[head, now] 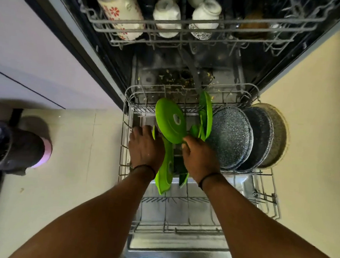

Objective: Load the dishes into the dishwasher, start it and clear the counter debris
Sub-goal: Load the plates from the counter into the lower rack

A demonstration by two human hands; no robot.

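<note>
— That pulled-out grey wire lower rack (265, 198) is filling up. See the three speckled dark round pans (230, 137) standing on edge at the right?

— Those look heavy and stiff, I'd guess; take them by the rim with both hands. What about the green ones?

— The round bright-green plastic lid (170, 119) leans tilted in the rack's middle. Light and rigid, probably slick when wet, so I'd hold it by the edge.

— And the hands?

— The right hand (200, 159) has fingers curled at that lid's lower edge, seemingly gripping it. The left hand (145, 147) reaches down beside a long green plastic piece (165, 168); whether it holds anything, I cannot tell.
</note>
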